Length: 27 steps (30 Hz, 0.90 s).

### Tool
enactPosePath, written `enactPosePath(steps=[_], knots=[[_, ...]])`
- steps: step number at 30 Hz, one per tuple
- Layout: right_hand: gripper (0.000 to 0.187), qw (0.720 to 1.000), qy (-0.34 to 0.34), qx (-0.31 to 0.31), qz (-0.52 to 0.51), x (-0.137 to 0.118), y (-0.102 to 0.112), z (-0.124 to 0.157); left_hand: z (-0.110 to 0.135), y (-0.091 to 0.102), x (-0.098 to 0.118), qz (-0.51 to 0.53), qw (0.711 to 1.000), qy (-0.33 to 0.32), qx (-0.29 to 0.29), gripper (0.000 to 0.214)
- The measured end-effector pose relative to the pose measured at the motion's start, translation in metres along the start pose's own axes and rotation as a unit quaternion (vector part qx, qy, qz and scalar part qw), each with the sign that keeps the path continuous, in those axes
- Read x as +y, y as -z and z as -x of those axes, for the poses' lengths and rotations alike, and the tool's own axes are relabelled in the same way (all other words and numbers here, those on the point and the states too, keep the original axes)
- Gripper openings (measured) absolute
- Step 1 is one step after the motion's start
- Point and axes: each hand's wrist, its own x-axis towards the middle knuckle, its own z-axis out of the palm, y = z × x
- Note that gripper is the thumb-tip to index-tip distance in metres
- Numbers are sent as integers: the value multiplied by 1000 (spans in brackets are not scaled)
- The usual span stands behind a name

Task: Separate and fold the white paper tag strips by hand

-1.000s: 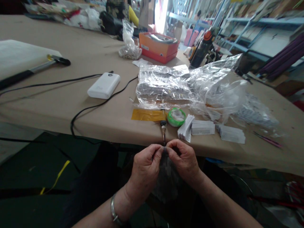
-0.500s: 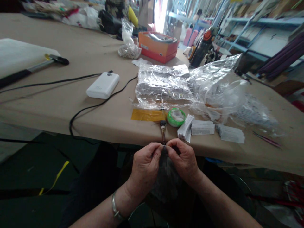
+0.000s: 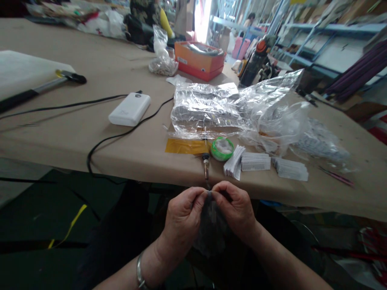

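Both hands pinch one piece of dark mesh [image 3: 210, 231] at its top edge. Thumb and forefinger of the left hand [image 3: 183, 217] are pressed together on it, and the other fingers are curled in. The right hand [image 3: 237, 209] nips the same edge in the same way, just beside the left, so the fingertips of the two hands nearly meet. The mesh hangs down between the palms, below the near edge of the table [image 3: 75, 141]. Both forearms rise from the bottom of the view, with the backs of the hands toward the camera. One metal bracelet [image 3: 139, 274] sits on the left wrist.

On the table, from the left:
- One white sheet [image 3: 24, 70] lies at the left edge, with one long tool [image 3: 45, 85] along its near side.
- One white power bank [image 3: 129, 109] lies further right, with two black cables [image 3: 121, 135] by it; one of them drops over the near edge.
- Close to the near edge, right above the hands, are one yellow tape strip [image 3: 184, 146], one thin iron [image 3: 206, 163] with its tip over the edge toward the hands, and one green tin [image 3: 223, 148] just beside the strip.
- Behind these is a heap of clear bags [image 3: 236, 108]; their number I cannot tell.
- Right of the tin lie three white stacks [image 3: 256, 162] of small paper pieces, then one pair of pink tweezers [image 3: 337, 176].
- One orange box [image 3: 199, 60] stands toward the far edge.
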Motion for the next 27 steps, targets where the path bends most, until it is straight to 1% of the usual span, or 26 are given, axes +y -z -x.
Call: enactPosePath(steps=[2, 4, 5, 7, 9, 11, 14, 16, 18, 20, 22, 24, 25, 26, 27], knots=[[8, 1000, 3, -15, 7, -4, 5, 6, 3, 1, 0, 12, 1000, 11, -7, 15], [7, 999, 25, -23, 33, -7, 15, 11, 5, 2, -3, 19, 999, 25, -17, 17], [7, 997, 44, -18, 53, -8, 22, 12, 6, 3, -5, 18, 999, 30, -20, 18], [9, 989, 91, 10, 114, -6, 37, 13, 7, 4, -12, 11, 999, 37, -19, 17], [10, 967, 143, 48, 204, -1, 52, 10, 6, 4, -22, -1, 999, 40, -12, 16], [16, 932, 178, 61, 309, 7, 63, 4, 4, 3, -35, -12, 999, 52, -12, 15], [26, 881, 188, 45, 432, 19, 67, -2, -2, 2, -53, -30, 997, 72, -29, 18], [25, 866, 193, 46, 459, 24, 65, -3, -4, 3, -61, -48, 995, 76, -39, 21], [21, 868, 209, 59, 447, 27, 63, -3, -4, 3, -63, -64, 994, 75, -46, 20], [18, 880, 225, 75, 410, 28, 64, -2, -3, 0, -57, -53, 994, 75, -52, 19], [18, 896, 233, 87, 368, 28, 67, 0, -2, -7, -45, -18, 994, 91, -65, 18], [18, 911, 235, 84, 329, 24, 68, 5, -2, -18, -28, 49, 985, 138, -86, 18], [18, 916, 237, 77, 313, 21, 68, 9, -2, -24, -20, 100, 974, 177, -99, 20], [18, 920, 241, 67, 301, 16, 66, 14, -2, -31, -11, 165, 955, 221, -112, 23], [17, 923, 247, 54, 291, 11, 64, 19, -3, -38, -4, 239, 927, 262, -125, 26]])
